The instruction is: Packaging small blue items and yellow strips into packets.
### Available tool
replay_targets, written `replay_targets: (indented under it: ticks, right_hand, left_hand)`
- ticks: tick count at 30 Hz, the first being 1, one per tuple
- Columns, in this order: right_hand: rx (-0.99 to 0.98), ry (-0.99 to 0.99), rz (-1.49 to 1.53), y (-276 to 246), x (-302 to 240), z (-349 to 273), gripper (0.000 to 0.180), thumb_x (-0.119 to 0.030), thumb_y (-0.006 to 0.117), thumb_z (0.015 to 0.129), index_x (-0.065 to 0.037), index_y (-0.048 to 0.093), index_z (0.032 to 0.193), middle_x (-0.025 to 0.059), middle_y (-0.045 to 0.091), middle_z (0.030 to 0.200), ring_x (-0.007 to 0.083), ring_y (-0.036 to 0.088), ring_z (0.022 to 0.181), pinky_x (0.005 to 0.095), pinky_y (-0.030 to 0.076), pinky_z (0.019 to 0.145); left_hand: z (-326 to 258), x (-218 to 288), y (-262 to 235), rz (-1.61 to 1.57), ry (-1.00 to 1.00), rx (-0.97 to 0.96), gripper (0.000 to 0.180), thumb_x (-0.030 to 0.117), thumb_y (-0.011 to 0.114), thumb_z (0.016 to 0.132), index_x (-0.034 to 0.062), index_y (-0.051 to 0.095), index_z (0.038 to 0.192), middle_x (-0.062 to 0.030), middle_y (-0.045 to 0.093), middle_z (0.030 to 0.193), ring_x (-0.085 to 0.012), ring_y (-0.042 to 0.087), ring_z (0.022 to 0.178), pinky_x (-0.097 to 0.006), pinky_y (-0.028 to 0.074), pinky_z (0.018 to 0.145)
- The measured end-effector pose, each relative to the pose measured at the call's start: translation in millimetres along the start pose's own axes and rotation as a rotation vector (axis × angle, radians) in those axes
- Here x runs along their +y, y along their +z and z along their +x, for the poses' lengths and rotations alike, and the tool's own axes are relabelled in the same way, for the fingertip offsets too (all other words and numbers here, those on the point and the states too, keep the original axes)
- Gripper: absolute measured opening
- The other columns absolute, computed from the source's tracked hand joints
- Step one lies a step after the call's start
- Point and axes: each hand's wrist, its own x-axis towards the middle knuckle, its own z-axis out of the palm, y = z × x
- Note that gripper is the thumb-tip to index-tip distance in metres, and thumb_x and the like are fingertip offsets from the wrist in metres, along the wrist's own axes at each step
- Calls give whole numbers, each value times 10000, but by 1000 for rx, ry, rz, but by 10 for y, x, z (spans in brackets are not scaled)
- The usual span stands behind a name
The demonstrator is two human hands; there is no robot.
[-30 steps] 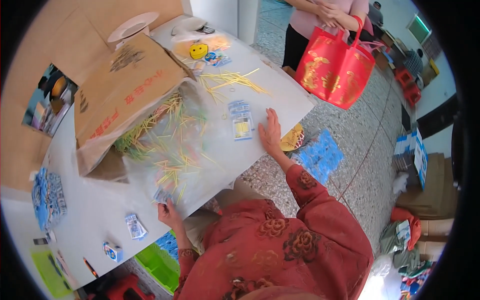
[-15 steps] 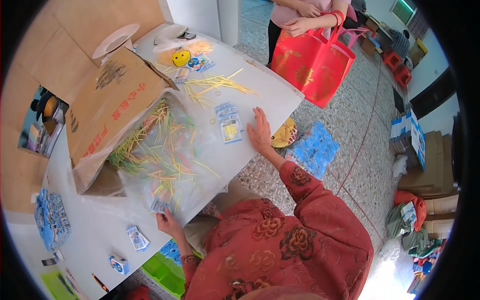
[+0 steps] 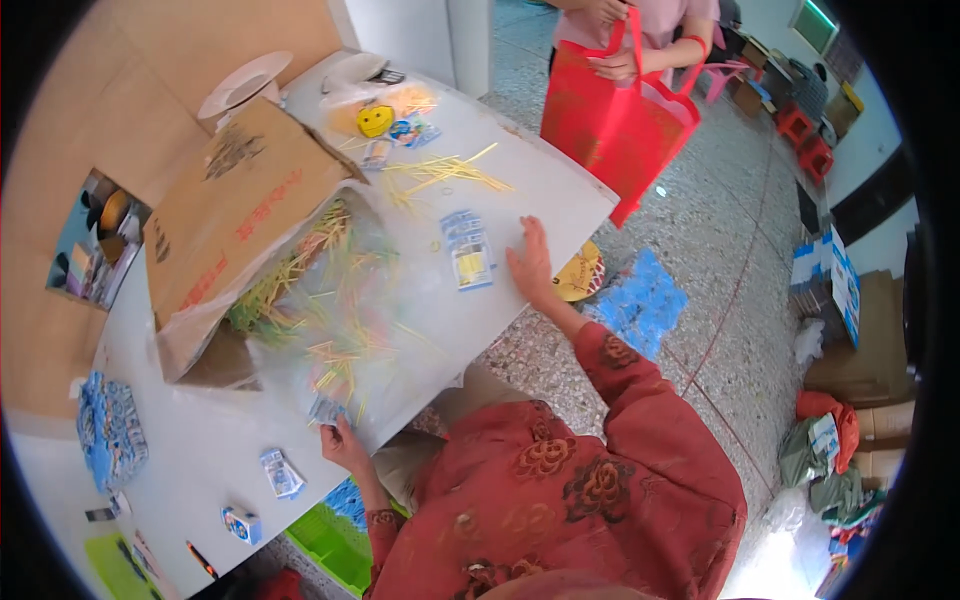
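Note:
Between the fingers of my left hand (image 3: 345, 447) is a small blue-and-white packet (image 3: 325, 410), at the near edge of the white table (image 3: 430, 365). My right hand (image 3: 531, 262) rests at the table's right edge, fingers stretched and holding nothing. Left of it lies a row of blue-and-white packets (image 3: 467, 250), with something yellow on the nearest one. A tipped cardboard box (image 3: 230, 220) with a clear plastic liner opens toward me. Thin yellow, green and pink straw-like sticks (image 3: 335, 365) spill out of it onto the table.
More yellow sticks (image 3: 450, 172) lie farther back, near a yellow smiley item (image 3: 375, 121). Small packets (image 3: 282, 474), a little box (image 3: 240, 524) and a pen (image 3: 201, 560) are at the near left. Beyond the table, a person holds a red bag (image 3: 610, 125); a blue bundle (image 3: 642, 303) sits below the right edge.
The whole view has shifted slightly. The other person's red bag has turned, and one of their hands now shows near its handles. My hands stay in nearly the same places.

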Motion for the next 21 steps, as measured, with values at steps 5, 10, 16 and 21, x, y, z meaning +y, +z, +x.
replay_targets:
  ticks: [5,10,16,21]
  right_hand:
    - [100,-115,79,-250,-12,861,640,-49,598,763,-6,286,1320,238,300,1336,388,331,1227,402,315,1004]
    - [85,-354,17,-220,-591,1742,626,-70,585,782,-6,279,1324,241,339,1308,389,355,1204,399,327,989]
    - [-170,-497,-125,188,-960,2360,544,-156,567,807,-26,363,1294,185,446,1275,335,441,1154,400,368,958]
    - [-562,-351,-202,522,-1192,2729,461,-149,546,790,-84,454,1238,176,554,1144,330,519,1058,397,407,906]
  left_hand:
    - [11,-33,101,-105,40,30,73,42,599,826,-27,581,842,-12,564,762,-59,468,689,-210,394,617]
    - [13,-44,69,-95,64,91,138,36,610,810,-7,528,708,16,491,643,-53,394,596,-204,361,567]
    - [23,-4,53,110,124,104,248,55,643,774,8,449,627,7,376,536,-75,318,522,-222,325,513]
    - [14,48,96,74,36,94,287,52,642,769,14,408,605,-6,353,526,-89,304,519,-236,369,573]
